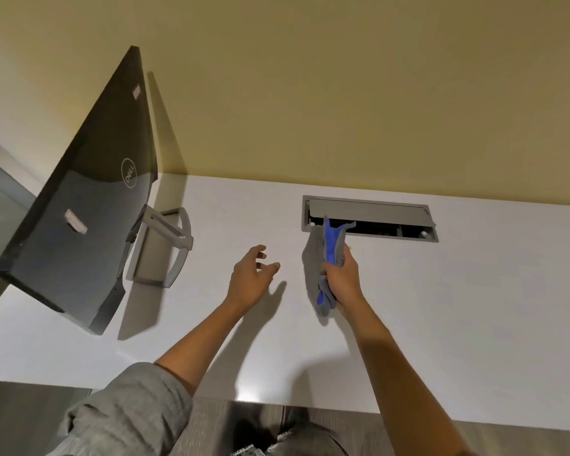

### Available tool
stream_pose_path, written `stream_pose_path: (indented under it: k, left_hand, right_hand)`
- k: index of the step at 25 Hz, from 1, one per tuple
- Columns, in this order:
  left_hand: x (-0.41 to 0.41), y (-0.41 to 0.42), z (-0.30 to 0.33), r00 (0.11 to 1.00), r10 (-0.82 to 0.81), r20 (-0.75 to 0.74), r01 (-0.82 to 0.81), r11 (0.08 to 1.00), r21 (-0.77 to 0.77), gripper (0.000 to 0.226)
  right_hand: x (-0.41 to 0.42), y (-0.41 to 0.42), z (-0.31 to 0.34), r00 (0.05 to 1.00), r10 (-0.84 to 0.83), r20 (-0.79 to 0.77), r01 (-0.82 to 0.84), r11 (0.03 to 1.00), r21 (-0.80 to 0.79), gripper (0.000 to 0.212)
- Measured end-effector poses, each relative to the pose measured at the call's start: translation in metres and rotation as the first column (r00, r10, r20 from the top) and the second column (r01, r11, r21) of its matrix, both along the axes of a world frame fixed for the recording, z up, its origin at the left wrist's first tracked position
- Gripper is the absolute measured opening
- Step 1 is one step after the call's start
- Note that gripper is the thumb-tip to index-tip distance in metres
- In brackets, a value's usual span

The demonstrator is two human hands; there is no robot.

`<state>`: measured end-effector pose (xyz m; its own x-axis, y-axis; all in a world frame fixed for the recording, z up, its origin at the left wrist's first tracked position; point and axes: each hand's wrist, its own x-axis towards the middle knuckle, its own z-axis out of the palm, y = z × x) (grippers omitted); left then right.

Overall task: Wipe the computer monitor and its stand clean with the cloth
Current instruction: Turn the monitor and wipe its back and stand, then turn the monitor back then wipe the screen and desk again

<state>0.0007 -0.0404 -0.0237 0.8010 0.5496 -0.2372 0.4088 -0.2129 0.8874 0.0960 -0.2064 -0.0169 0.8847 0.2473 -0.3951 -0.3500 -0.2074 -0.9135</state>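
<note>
A: Any writing you can read?

B: Only one mark. The Dell monitor [79, 199] has its dark back turned to the camera, and the round DELL logo [128, 173] is printed on it in pale lettering. Two small pale stickers [75, 220] are stuck on the back as well, one low and one near the top corner, but whatever is printed on them is too blurred to read.

A: Where is it standing?

B: At the left end of the white desk [441, 307], tilted, on its grey stand [165, 248]. The screen side is out of sight, and the monitor hides the upper part of the stand.

A: And the cloth?

B: A grey and blue cloth [326, 258] is bunched in the right hand [343, 278], whose fingers are closed tight around it. It hangs beside the hand, above the desk, well apart from the monitor.

A: The other hand?

B: The left hand [250, 278] is open with the fingers loosely spread, holding nothing, above the desk between the stand and the cloth. A rolled grey sleeve [135, 413] covers that arm from the elbow up.

A: Any containers?

B: A grey cable box [369, 218] is recessed in the desk by the yellow wall [343, 93], its flap raised. The inside is dark; I can't make out what it holds. The top of the cloth overlaps its left end.
</note>
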Motion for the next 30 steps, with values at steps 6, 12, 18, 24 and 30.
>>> stream_pose_path:
  k: [6, 12, 18, 24, 30]
  left_hand:
    - [0.015, -0.012, -0.008, 0.979, -0.159, -0.129, 0.185, 0.957, 0.224, 0.051]
    - [0.002, -0.033, -0.022, 0.847, -0.337, -0.411, 0.469, 0.837, 0.281, 0.057]
    - [-0.023, -0.021, 0.014, 0.853, -0.375, -0.363, 0.508, 0.754, 0.417, 0.055]
    - [-0.076, 0.03, 0.108, 0.797, -0.537, -0.274, 0.576, 0.541, 0.613, 0.051]
    - [-0.154, 0.091, 0.195, 0.718, -0.677, -0.165, 0.503, 0.34, 0.795, 0.045]
  right_hand:
    - [0.035, -0.042, -0.07, 0.712, 0.593, 0.377, -0.1, 0.617, -0.78, 0.071]
    - [0.014, -0.054, -0.093, 0.595, 0.803, -0.047, -0.371, 0.222, -0.902, 0.07]
    - [-0.014, -0.028, -0.041, 0.662, 0.683, 0.307, -0.24, 0.581, -0.778, 0.071]
    - [-0.088, 0.033, 0.046, 0.742, 0.514, 0.43, -0.303, 0.83, -0.469, 0.066]
    - [-0.174, 0.105, 0.107, 0.704, 0.406, 0.583, -0.25, 0.91, -0.331, 0.064]
